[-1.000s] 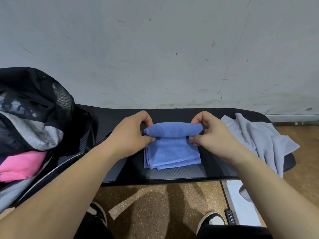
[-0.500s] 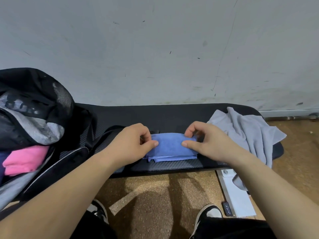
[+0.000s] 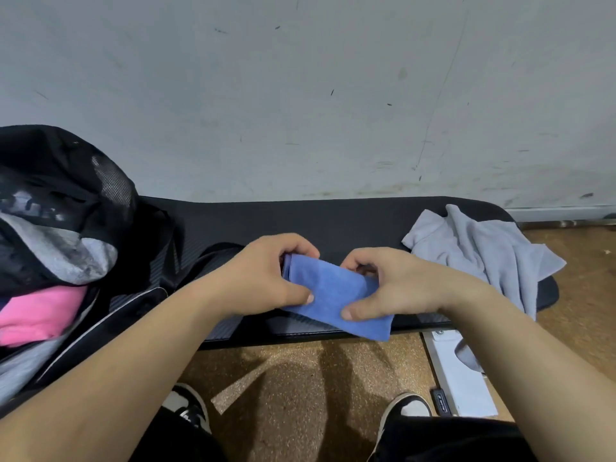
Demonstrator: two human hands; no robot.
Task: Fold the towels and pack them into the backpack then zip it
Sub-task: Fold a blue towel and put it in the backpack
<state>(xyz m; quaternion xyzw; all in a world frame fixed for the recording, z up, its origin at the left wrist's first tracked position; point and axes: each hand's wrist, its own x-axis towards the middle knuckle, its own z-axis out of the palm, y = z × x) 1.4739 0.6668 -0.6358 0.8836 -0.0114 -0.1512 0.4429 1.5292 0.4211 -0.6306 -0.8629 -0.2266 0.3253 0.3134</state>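
A small folded blue towel (image 3: 336, 295) is held just above the front edge of the black table (image 3: 333, 218), tilted down to the right. My left hand (image 3: 266, 275) grips its left end, thumb on top. My right hand (image 3: 390, 288) grips its right end the same way. An unfolded grey towel (image 3: 483, 255) lies crumpled on the table's right end, partly hanging over the edge. The open black backpack (image 3: 66, 195) stands at the left, with a pink towel (image 3: 36, 315) and grey cloth showing inside it.
A pale scuffed wall rises right behind the table. Below lies brown cork-like floor, with my two shoes (image 3: 406, 408) at the bottom. A white table foot (image 3: 456, 371) sits on the floor at the right.
The blue towel went from half folded on the table to a compact fold. Both hands now hold it lifted and tilted near the front edge.
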